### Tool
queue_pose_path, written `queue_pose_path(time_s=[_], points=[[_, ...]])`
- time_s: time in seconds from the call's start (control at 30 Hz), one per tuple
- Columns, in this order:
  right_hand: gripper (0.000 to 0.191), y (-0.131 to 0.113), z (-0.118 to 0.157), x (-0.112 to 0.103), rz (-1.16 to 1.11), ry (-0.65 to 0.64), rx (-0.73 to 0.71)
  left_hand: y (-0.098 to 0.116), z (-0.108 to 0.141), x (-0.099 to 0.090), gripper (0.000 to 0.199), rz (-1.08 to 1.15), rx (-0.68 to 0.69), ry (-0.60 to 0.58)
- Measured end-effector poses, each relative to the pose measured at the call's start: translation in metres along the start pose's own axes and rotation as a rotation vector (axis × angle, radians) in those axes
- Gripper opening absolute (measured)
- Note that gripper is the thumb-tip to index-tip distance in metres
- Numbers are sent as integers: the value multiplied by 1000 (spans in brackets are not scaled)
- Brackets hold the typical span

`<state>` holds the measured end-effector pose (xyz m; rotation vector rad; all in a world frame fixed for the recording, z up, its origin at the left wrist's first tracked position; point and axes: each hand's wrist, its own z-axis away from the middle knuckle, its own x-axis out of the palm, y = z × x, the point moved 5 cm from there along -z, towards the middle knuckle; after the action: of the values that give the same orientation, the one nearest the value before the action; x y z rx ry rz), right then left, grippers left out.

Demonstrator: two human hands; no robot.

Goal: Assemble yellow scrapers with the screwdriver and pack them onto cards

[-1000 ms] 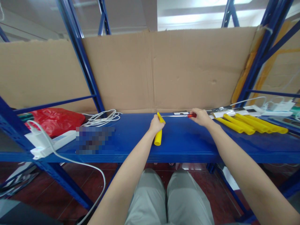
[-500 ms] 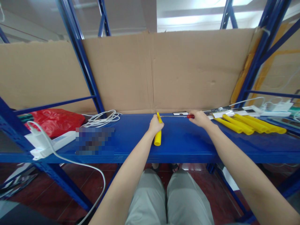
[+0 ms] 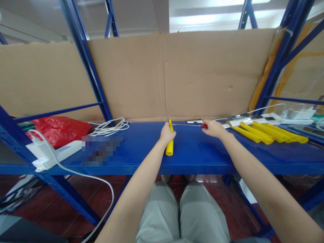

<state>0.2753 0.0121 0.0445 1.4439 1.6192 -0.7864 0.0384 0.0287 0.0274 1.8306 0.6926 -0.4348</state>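
Observation:
In the head view my left hand (image 3: 167, 133) is closed around a yellow tube (image 3: 169, 147), which points away from me on the blue shelf (image 3: 141, 148). My right hand (image 3: 213, 128) grips the red handle of a screwdriver (image 3: 186, 125). Its long metal shaft reaches left to the upper part of the tube, by my left fingers. Whether the tip touches the tube I cannot make out. To the right of my right hand lie several more yellow tubes (image 3: 274, 132), side by side.
A red plastic bag (image 3: 62, 131), a coiled white cable (image 3: 113, 127) and a white power strip (image 3: 67, 152) are at the left. Brown cardboard (image 3: 202, 74) stands along the back. Blue uprights (image 3: 88, 60) flank the shelf. Another power strip (image 3: 297, 120) lies at the far right.
My right hand has shifted slightly left with the screwdriver. My left hand still holds the yellow tube in about the same place.

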Motion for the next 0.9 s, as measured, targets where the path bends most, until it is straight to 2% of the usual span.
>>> queue_pose_path(time_s=[0.17,0.4,0.7,0.9], points=[[11,0,-3,1,-50,2,-74,1,0,0,32,-11,21,-5],[9,0,-1,1,-10,-10,-3,0,1,-1,34,-45,6,3],[11,-4,0,1,-83,-61,-43,1,1,-1,34,-61,11,-6],[6,-4,-1,-1,-89,-30,-34,2,1,-1,35,-61,21,-14]])
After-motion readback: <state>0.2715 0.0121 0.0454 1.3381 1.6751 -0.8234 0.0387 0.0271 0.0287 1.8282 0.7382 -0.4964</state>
